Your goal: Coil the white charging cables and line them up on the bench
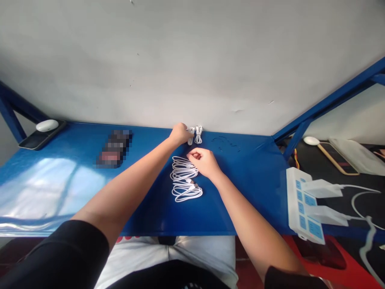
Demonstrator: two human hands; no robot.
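My left hand [179,134] reaches to the back edge of the blue table, its fingers closed around a small white tied cable bundle [191,138]. Just right of it lies a second white tied bundle [198,135], with a dark band around its middle. My right hand [205,161] is nearer to me, with fingers curled and pinched at the upper right of several loosely coiled white cables [184,173]. Whether anything is between those fingertips is hidden. Lower in the row, a coil [188,194] shows its plug ends.
A blurred dark object [114,149] lies left on the blue table [252,188]. At the far left, a white mouse-shaped item [47,125] rests on a phone [39,138]. A white power strip [303,204] with plugged-in chargers stands at the right edge. Behind rises a pale wall [192,64].
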